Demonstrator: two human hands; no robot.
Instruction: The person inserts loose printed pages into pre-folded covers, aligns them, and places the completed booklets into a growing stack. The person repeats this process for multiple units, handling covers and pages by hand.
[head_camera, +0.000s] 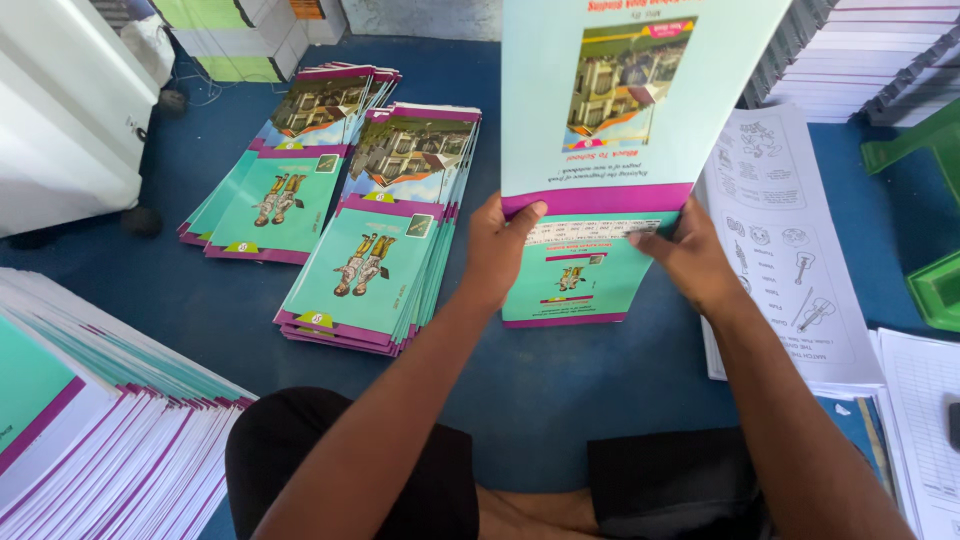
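I hold a large teal booklet cover sheet (610, 110) with a purple band and a building photo, lifted up and folded over its lower half (570, 280), which rests on the blue floor. My left hand (497, 250) pinches the fold's left edge. At the right edge of that fold, my right hand (690, 258) grips it too. Two fanned stacks of the same teal covers lie to the left, one near (385, 235) and one farther (290, 165).
A thick pile of purple-edged white booklets (100, 440) sits at lower left. White printed worksheets (785, 230) lie to the right, beside green plastic pieces (935, 290). Stacked paper bundles (880, 50) stand at the upper right, a white appliance (60, 110) at upper left.
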